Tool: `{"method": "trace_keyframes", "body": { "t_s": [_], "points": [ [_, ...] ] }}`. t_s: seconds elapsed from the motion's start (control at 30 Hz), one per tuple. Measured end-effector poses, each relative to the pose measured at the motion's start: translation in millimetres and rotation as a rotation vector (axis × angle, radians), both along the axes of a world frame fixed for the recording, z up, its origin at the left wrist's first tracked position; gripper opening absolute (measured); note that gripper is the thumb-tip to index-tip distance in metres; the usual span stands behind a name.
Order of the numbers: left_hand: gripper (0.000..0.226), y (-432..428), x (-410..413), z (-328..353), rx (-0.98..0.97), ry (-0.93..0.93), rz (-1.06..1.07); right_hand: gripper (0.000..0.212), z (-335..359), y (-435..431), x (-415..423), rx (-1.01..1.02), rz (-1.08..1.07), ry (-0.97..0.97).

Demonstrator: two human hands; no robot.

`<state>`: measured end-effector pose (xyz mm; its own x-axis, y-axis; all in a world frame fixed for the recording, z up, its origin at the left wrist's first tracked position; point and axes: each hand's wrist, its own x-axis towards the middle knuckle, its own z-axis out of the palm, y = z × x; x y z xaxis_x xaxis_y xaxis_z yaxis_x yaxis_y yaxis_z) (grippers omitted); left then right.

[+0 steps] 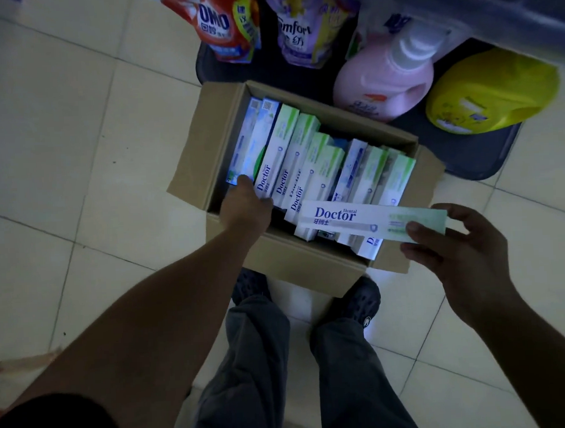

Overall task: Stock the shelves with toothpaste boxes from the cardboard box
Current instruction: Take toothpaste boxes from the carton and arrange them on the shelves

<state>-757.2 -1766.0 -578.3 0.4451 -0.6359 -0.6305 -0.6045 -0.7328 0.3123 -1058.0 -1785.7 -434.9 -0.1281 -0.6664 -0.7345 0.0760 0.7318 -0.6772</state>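
Toothpaste boxes (304, 161) stand on end in rows inside the open carton (309, 261), which sits on the tiled floor (62, 158) just ahead of my shoes (359, 301). My right hand (464, 248) pinches the green end of one box (356, 218), thumb on top and fingers beneath, and holds it crosswise above the carton's near right corner. My left hand (247, 205) reaches into the near left corner, thumb against the end of a blue box (249, 144). Its fingers dip out of sight among the packs, so I cannot tell whether it grips anything. Beyond the carton, a dark tray (466, 154) carries a pink bottle (382, 83), a yellow bottle (492, 91) and two pouches (217, 22).
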Motion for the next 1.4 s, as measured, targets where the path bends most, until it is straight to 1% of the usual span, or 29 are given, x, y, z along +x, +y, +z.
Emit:
{"method": "trace_keyframes", "body": {
  "t_s": [0.07,0.17,0.23,0.33,0.47,0.53,0.6,0.63,0.67,0.77,0.8,0.87,1.0,1.07,1.13,1.2,1.23,1.4],
  "points": [
    [0.035,1.9,4.3,8.9,-0.049,-0.035,0.031,0.041,5.5,2.0,3.8,0.001,0.0,0.011],
    [0.029,8.9,17.4,45.1,-0.263,-0.058,0.076,0.034,27.8,0.6,13.5,-0.007,-0.049,-0.001],
    [0.021,11.4,31.5,76.7,-0.408,-0.02,0.102,0.03,47.8,-3.4,20.4,-0.023,-0.065,0.003],
    [0.008,13.6,57.9,141.4,-0.541,0.071,0.118,0.028,95.5,-15.3,33.4,-0.073,-0.068,-0.017],
    [0.009,17.1,80.6,230.7,-0.661,0.188,0.106,0.03,176.0,-33.7,49.8,-0.198,-0.034,-0.039],
    [0.017,14.0,88.3,281.4,-0.706,0.227,0.106,0.033,224.0,-40.4,57.4,-0.276,-0.007,-0.017],
    [0.028,7.4,92.4,333.5,-0.78,0.264,0.113,0.029,270.7,-42.8,62.5,-0.354,0.019,-0.019],
    [0.03,2.2,94.5,363.8,-0.824,0.274,0.119,0.027,295.3,-42.7,65.1,-0.375,0.01,-0.036],
    [0.029,-5.6,97.5,395.3,-0.878,0.276,0.115,0.029,319.7,-42.3,65.7,-0.394,-0.003,-0.051],
    [0.023,-27.5,105.5,480.4,-1.022,0.262,0.074,0.054,383.7,-39.2,68.7,-0.452,0.015,-0.038],
    [0.023,-33.5,106.9,506.3,-1.07,0.263,0.078,0.057,403.8,-38.3,68.5,-0.475,0.015,-0.038],
    [0.024,-44.6,107.4,551.6,-1.143,0.305,0.099,0.056,440.9,-35.7,63.9,-0.527,-0.003,-0.044],
    [0.023,-53.4,95.3,620.2,-1.193,0.412,0.125,0.044,502.9,-34.5,48.3,-0.61,-0.017,-0.108],
    [0.026,-52.5,85.8,641.2,-1.212,0.428,0.178,0.048,525.1,-36.2,39.5,-0.636,-0.013,-0.105],
    [0.024,-51.6,75.2,656.3,-1.2,0.41,0.272,0.052,541.9,-38.0,29.1,-0.677,0.004,-0.099],
    [0.02,-52.7,63.7,665.1,-1.139,0.388,0.327,0.051,549.7,-39.4,18.6,-0.716,0.015,-0.097],
    [0.02,-53.3,58.8,666.5,-1.101,0.387,0.318,0.049,550.2,-40.3,15.0,-0.727,0.018,-0.102],
    [0.022,-48.8,30.9,648.4,-0.915,0.512,0.214,0.04,525.6,-47.5,6.6,-0.713,0.041,-0.138]
  ]
}}
